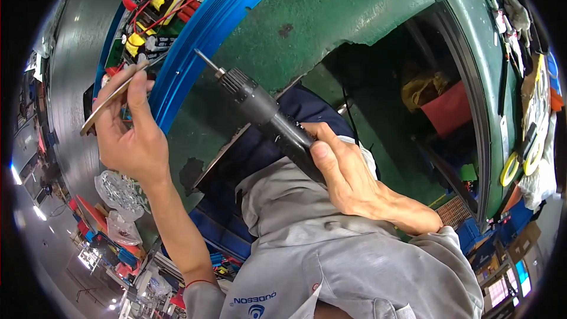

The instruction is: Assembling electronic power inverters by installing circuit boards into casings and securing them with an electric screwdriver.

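Two hands, apart; right hand (348,171) wrapped round black power screwdriver (260,109), likely rigid, moderately heavy, best held by the barrel; left hand (139,145) pinching thin tan strip (112,101), probably light, take by edges; bit (208,61) faces blue housing (204,38); wired components (162,3) inside look fragile; grey tabletop (77,53) beyond.

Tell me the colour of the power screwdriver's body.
The screwdriver body is black, as the head view shows.
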Action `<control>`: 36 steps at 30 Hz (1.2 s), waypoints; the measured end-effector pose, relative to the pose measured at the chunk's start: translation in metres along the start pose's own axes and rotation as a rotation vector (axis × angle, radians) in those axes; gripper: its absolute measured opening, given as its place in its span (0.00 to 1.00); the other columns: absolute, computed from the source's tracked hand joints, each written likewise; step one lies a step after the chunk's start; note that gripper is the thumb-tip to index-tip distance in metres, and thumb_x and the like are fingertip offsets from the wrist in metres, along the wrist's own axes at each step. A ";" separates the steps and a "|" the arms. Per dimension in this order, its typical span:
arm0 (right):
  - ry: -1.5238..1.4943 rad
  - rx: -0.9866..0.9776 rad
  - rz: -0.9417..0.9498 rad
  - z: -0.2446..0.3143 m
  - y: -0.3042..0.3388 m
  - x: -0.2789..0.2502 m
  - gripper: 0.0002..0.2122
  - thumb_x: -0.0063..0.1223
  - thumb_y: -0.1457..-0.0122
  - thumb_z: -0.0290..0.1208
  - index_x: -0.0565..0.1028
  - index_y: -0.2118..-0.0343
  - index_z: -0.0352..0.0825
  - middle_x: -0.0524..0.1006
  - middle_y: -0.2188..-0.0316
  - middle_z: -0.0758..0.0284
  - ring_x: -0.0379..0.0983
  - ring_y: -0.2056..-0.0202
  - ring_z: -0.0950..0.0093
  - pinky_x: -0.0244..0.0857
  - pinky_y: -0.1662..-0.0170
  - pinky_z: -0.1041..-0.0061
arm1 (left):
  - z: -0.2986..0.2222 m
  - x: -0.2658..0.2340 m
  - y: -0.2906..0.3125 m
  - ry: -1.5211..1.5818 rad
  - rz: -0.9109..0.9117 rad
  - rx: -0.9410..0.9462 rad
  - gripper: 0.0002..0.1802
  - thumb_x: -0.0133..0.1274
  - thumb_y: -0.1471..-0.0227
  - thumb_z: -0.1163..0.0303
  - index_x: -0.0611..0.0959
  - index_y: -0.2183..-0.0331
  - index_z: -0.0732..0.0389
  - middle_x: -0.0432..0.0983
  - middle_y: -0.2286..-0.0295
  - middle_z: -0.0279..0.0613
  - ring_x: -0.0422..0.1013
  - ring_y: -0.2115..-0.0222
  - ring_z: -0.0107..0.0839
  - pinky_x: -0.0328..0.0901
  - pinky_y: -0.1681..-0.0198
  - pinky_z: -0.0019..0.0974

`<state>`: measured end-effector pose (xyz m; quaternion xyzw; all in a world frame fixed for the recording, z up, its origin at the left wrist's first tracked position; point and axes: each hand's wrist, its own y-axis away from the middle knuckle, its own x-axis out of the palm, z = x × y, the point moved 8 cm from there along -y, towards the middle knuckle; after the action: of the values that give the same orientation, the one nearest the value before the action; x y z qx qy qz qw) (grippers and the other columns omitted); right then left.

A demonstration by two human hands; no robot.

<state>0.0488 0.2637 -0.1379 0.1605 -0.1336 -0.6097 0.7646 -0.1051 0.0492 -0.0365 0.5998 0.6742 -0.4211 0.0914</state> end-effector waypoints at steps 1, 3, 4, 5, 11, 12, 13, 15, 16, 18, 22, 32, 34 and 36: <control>0.000 0.005 -0.001 -0.002 0.000 0.002 0.20 0.36 0.27 0.42 0.67 0.47 0.27 0.74 0.79 0.52 0.76 0.74 0.53 0.67 0.69 0.59 | 0.000 0.000 0.000 -0.005 -0.010 0.008 0.09 0.58 0.41 0.79 0.82 0.58 0.72 0.82 0.64 0.47 0.78 0.68 0.28 0.73 0.61 0.29; 0.037 -0.068 -0.036 -0.001 -0.001 0.003 0.24 0.27 0.26 0.45 0.68 0.45 0.26 0.69 0.80 0.60 0.69 0.78 0.66 0.60 0.71 0.68 | 0.001 0.001 -0.001 -0.009 -0.018 0.013 0.09 0.58 0.41 0.78 0.82 0.58 0.72 0.83 0.64 0.46 0.78 0.68 0.28 0.73 0.61 0.29; 0.035 -0.062 -0.037 -0.001 -0.002 0.002 0.24 0.27 0.26 0.45 0.68 0.45 0.26 0.69 0.80 0.60 0.69 0.78 0.66 0.60 0.71 0.68 | 0.001 0.002 -0.002 -0.024 -0.017 0.011 0.09 0.58 0.41 0.79 0.83 0.59 0.71 0.83 0.64 0.46 0.78 0.68 0.27 0.73 0.61 0.29; 0.028 -0.056 -0.031 0.000 -0.004 0.000 0.22 0.32 0.27 0.43 0.67 0.46 0.26 0.72 0.79 0.56 0.72 0.76 0.59 0.63 0.70 0.63 | 0.001 0.003 -0.002 -0.038 -0.019 0.009 0.08 0.59 0.41 0.79 0.83 0.59 0.71 0.83 0.64 0.45 0.77 0.68 0.27 0.73 0.61 0.28; 0.044 -0.067 -0.043 0.007 -0.010 -0.004 0.20 0.31 0.27 0.39 0.67 0.44 0.29 0.69 0.81 0.60 0.69 0.79 0.66 0.60 0.72 0.67 | -0.002 0.008 -0.014 -0.019 -0.016 0.010 0.06 0.59 0.42 0.79 0.84 0.61 0.70 0.82 0.64 0.42 0.77 0.65 0.27 0.72 0.60 0.28; 0.077 -0.053 -0.040 0.012 -0.012 -0.006 0.19 0.33 0.28 0.38 0.67 0.44 0.29 0.69 0.80 0.59 0.69 0.79 0.65 0.60 0.72 0.67 | -0.001 0.007 -0.014 -0.034 -0.015 0.001 0.06 0.59 0.43 0.80 0.83 0.62 0.69 0.82 0.65 0.42 0.77 0.65 0.27 0.72 0.60 0.29; 0.080 -0.068 -0.063 0.016 -0.007 -0.004 0.19 0.35 0.29 0.37 0.67 0.43 0.29 0.70 0.80 0.58 0.71 0.77 0.64 0.62 0.71 0.66 | -0.002 0.004 -0.010 -0.047 -0.018 -0.005 0.05 0.59 0.43 0.80 0.83 0.63 0.69 0.81 0.65 0.42 0.77 0.66 0.28 0.71 0.61 0.29; 0.056 -0.080 -0.076 0.020 -0.009 -0.004 0.19 0.35 0.29 0.36 0.66 0.42 0.28 0.73 0.76 0.55 0.74 0.74 0.58 0.65 0.68 0.64 | -0.012 0.001 -0.012 -0.103 0.029 0.115 0.07 0.62 0.47 0.82 0.82 0.64 0.67 0.81 0.67 0.44 0.76 0.67 0.31 0.70 0.63 0.31; 0.059 0.060 -0.018 0.016 -0.010 -0.003 0.20 0.34 0.28 0.37 0.66 0.43 0.28 0.73 0.75 0.53 0.74 0.72 0.56 0.65 0.66 0.64 | -0.013 0.004 -0.012 -0.112 0.049 0.149 0.08 0.62 0.48 0.83 0.82 0.64 0.66 0.80 0.67 0.44 0.76 0.68 0.32 0.70 0.63 0.32; 0.074 0.081 0.000 0.011 -0.009 -0.002 0.22 0.31 0.27 0.42 0.68 0.44 0.28 0.75 0.73 0.58 0.74 0.70 0.64 0.65 0.66 0.69 | -0.018 0.005 -0.010 -0.074 0.053 0.249 0.10 0.64 0.51 0.85 0.81 0.65 0.65 0.81 0.67 0.45 0.77 0.68 0.36 0.71 0.66 0.34; -0.241 0.208 0.100 -0.021 -0.005 0.006 0.29 0.27 0.26 0.51 0.70 0.46 0.27 0.77 0.70 0.68 0.69 0.69 0.81 0.62 0.63 0.78 | -0.019 0.004 -0.009 0.032 0.060 0.135 0.10 0.63 0.52 0.85 0.81 0.65 0.65 0.79 0.68 0.45 0.76 0.70 0.35 0.71 0.67 0.34; -0.479 0.359 0.288 -0.020 -0.015 0.006 0.43 0.21 0.33 0.67 0.69 0.44 0.24 0.76 0.76 0.63 0.69 0.75 0.77 0.61 0.69 0.78 | -0.008 0.001 -0.017 0.097 0.056 0.178 0.17 0.67 0.57 0.81 0.83 0.62 0.59 0.80 0.69 0.40 0.78 0.74 0.35 0.70 0.74 0.33; -0.559 0.392 0.350 -0.022 -0.013 0.008 0.44 0.21 0.34 0.68 0.69 0.44 0.23 0.75 0.77 0.62 0.68 0.76 0.76 0.61 0.70 0.78 | -0.008 0.004 -0.017 0.084 0.070 0.188 0.17 0.68 0.58 0.80 0.83 0.63 0.58 0.81 0.69 0.40 0.78 0.74 0.35 0.70 0.74 0.33; -0.528 0.390 0.331 -0.020 -0.012 0.007 0.44 0.21 0.33 0.67 0.69 0.44 0.22 0.75 0.76 0.61 0.68 0.76 0.77 0.61 0.70 0.78 | -0.011 0.003 -0.017 0.062 0.059 0.207 0.17 0.68 0.59 0.80 0.83 0.63 0.58 0.80 0.69 0.39 0.78 0.74 0.35 0.70 0.74 0.33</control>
<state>0.0476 0.2558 -0.1606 0.1166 -0.4639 -0.4613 0.7472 -0.1171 0.0604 -0.0236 0.6386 0.6115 -0.4668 0.0202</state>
